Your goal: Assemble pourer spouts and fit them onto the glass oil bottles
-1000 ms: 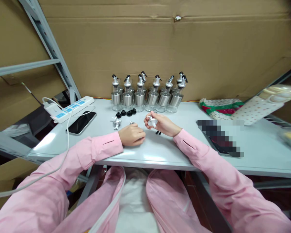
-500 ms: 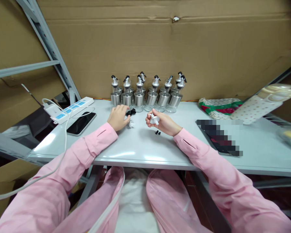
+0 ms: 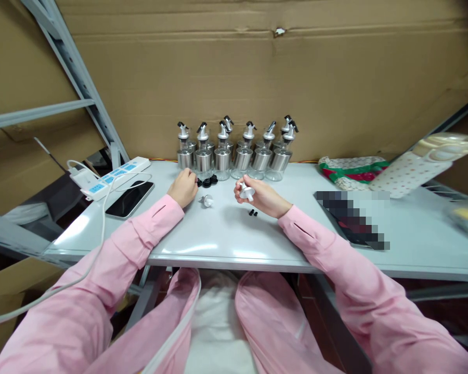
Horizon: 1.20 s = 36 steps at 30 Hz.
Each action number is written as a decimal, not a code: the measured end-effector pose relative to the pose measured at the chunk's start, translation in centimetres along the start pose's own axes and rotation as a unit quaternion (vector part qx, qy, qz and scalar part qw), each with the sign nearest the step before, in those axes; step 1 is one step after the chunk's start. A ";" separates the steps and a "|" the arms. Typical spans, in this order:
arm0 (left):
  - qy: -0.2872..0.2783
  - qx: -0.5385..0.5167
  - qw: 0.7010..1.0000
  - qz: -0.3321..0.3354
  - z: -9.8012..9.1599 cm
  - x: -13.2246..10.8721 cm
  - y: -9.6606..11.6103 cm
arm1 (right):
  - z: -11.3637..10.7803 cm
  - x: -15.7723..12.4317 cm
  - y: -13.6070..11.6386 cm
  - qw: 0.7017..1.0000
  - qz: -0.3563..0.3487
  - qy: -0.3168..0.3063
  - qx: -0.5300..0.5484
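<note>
Head view: the right hand (image 3: 264, 197) is gripping a spout (image 3: 247, 192), its stem (image 3: 250, 198) pointing down toward the table's near edge (image 3: 234, 262). Well apart, the left hand (image 3: 183, 188) is curling at black stoppers (image 3: 207, 182) lying on its right; whether it is pinching one, I cannot tell.

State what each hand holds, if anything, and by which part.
The right hand holds a pale spout piece by the end opposite its exposed stem. Whether the left hand holds anything cannot be told; its grip is unclear.
</note>
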<state>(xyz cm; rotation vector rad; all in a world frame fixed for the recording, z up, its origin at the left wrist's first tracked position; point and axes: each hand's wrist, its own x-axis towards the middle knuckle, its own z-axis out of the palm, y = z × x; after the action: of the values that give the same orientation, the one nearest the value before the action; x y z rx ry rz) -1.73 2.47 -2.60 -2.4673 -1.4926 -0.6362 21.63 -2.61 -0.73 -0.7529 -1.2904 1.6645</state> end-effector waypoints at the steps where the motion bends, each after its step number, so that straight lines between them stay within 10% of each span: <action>1: 0.041 -0.028 0.998 0.038 -0.1 0.0 0.1 | 0.0 0.0 0.0 1.000 0.004 0.002 0.003; 6: 0.189 -0.169 0.947 0.196 -0.5 -1.0 2.5 | -0.2 0.1 0.0 0.999 0.021 0.018 0.018; 12: 0.190 -0.238 0.908 0.289 -0.3 -2.7 5.2 | -0.1 0.2 0.1 0.999 0.004 0.038 0.021; 36: 0.212 -0.217 0.898 0.318 0.2 -2.5 4.9 | -0.4 -0.2 0.3 0.999 -0.006 -0.030 -0.022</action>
<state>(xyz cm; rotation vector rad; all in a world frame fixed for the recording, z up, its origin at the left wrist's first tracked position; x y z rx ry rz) 1.64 -1.76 -3.63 -2.6399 -0.3632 -1.3404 21.97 -2.61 -1.17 -0.7243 -1.3751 1.6648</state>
